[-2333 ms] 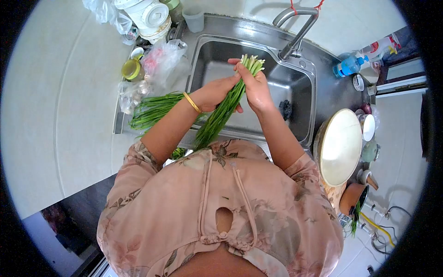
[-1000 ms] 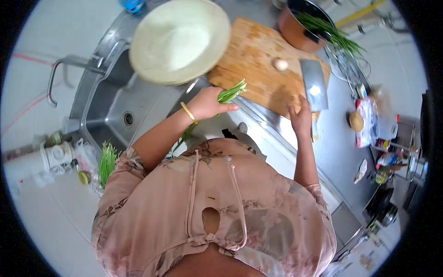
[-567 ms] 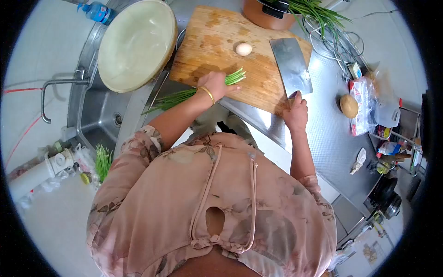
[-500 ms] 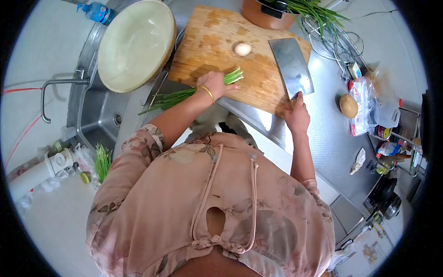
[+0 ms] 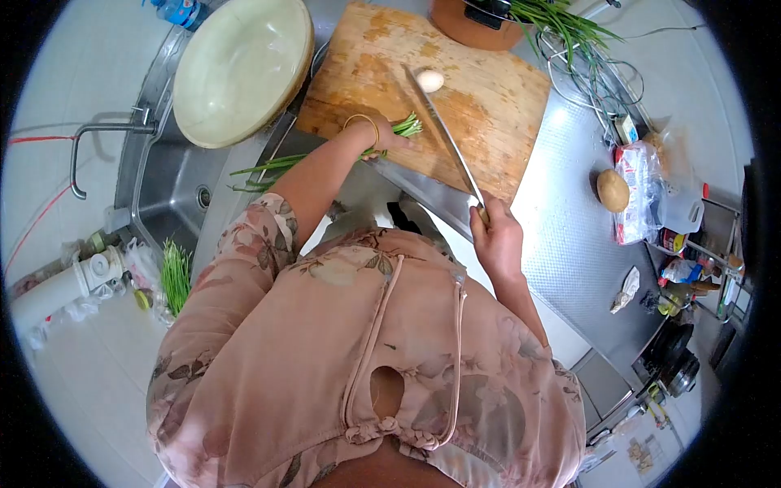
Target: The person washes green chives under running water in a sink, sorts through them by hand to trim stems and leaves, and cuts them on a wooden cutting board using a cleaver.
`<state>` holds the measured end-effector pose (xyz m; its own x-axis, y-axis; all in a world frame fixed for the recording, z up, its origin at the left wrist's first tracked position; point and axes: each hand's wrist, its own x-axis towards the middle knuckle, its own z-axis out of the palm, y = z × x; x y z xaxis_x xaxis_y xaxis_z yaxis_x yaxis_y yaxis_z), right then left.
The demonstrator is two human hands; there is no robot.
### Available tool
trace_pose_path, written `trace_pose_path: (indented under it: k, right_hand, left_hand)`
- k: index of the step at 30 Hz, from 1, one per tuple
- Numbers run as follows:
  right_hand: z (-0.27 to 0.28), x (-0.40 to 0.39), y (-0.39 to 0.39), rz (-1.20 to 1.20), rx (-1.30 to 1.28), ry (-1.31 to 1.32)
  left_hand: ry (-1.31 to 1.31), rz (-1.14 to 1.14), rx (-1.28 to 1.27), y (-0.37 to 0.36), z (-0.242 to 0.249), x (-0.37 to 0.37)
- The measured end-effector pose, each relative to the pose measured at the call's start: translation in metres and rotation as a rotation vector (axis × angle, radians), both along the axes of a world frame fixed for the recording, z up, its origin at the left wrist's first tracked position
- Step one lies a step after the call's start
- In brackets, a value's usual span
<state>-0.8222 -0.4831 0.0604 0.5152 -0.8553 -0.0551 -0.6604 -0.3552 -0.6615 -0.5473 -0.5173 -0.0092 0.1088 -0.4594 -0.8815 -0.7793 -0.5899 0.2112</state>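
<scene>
My left hand (image 5: 382, 134) is closed round a bunch of green stalks (image 5: 405, 125), which looks like garlic chives, at the near left edge of the wooden cutting board (image 5: 496, 106). Their pale cut ends point right, and the leaves trail left past my wrist. My right hand (image 5: 498, 241) grips the handle of a cleaver (image 5: 447, 134). Its blade stands on edge above the board, to the right of the stalk ends and apart from them. An egg (image 5: 429, 80) lies on the board beside the blade's far end.
A large pale basin (image 5: 242, 73) leans over the sink (image 5: 167, 191) at left. An orange-brown pot (image 5: 476, 28) and more greens (image 5: 569, 24) stand beyond the board. A round brown potato-like thing (image 5: 613, 191) and a plastic package (image 5: 637, 195) lie on the steel counter at right.
The cleaver, lying flat on the right of the board before, is now lifted, turned on edge and moved left towards the stalks. My left hand keeps its hold.
</scene>
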Motion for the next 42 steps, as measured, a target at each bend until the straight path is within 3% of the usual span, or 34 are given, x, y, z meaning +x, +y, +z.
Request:
trace_pose_path:
  k: [9, 18, 21, 24, 27, 30, 33, 36, 40, 42]
  right_hand:
    - [-0.014, 0.008, 0.000, 0.110, 0.061, 0.104]
    - [-0.013, 0.021, -0.008, 0.166, 0.172, 0.241]
    - [-0.016, 0.028, -0.009, 0.189, 0.185, 0.255]
    - [-0.008, 0.039, -0.015, 0.226, 0.198, 0.310]
    - [-0.019, 0.047, -0.022, 0.242, 0.150, 0.306]
    - [-0.019, 0.058, -0.028, 0.221, 0.186, 0.307]
    - [-0.023, 0.065, -0.027, 0.219, 0.168, 0.355]
    - [-0.022, 0.064, -0.024, 0.170, 0.166, 0.330]
    - [-0.027, 0.057, -0.024, 0.127, 0.152, 0.236]
    - [-0.024, 0.049, -0.021, 0.096, 0.188, 0.187]
  left_hand:
    - [0.105, 0.054, 0.060, -0.006, -0.005, 0.008]
    - [0.047, 0.092, 0.077, -0.009, 0.005, 0.004]
    - [0.009, 0.096, 0.041, -0.007, -0.009, 0.004]
    - [-0.128, -0.065, -0.168, -0.002, -0.014, 0.000]
    - [-0.198, -0.101, -0.154, -0.003, -0.006, -0.005]
    - [-0.195, -0.155, -0.299, 0.007, -0.033, -0.003]
    - [-0.098, -0.043, -0.441, 0.021, -0.041, 0.001]
    - [-0.206, -0.005, -0.436, 0.030, -0.044, 0.018]
    - [-0.215, 0.297, -0.464, 0.006, -0.008, 0.052]
    - [-0.311, 0.294, -0.508, -0.019, 0.001, 0.058]
